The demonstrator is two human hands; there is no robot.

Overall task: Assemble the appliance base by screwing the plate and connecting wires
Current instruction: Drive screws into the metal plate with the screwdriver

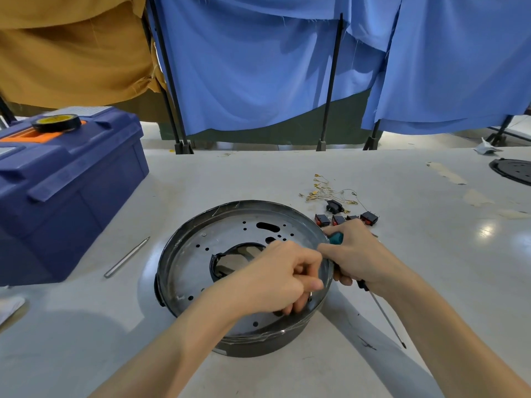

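One appliance base [201, 282], a round dark ring, sits at the centre of the surface [258, 173]. One perforated metal plate [218, 237] lies inside it, with a large cut-out in the middle.

Two hands, both at the base's right rim:
- Left hand [275, 277]: fingers [298, 305] curled down onto the plate just inside the rim. Cannot tell whether they pinch anything.
- Right hand [359, 254]: fingers wrapped tight round the teal handle of one screwdriver [385, 314]. Its shaft slants toward the near right, with the tip over the surface.

Behind the right hand:
- Four small rocker switches [369, 218] in a row, one partly hidden.
- One black socket [334, 206].
- One loose tangle of wires [324, 191] with gold terminals.

Left of the base:
- One thin metal rod [126, 258].
- One blue toolbox [66, 191], with one roll of black tape [56, 122] on its lid.

Far right edge: one black disc [514, 170], cut off by the frame.

The surface is pale grey, glossy and scuffed, with patches of tape residue. Blue curtains [258, 67] hang on black poles behind it, and a mustard cloth [71, 47] hangs at the left.
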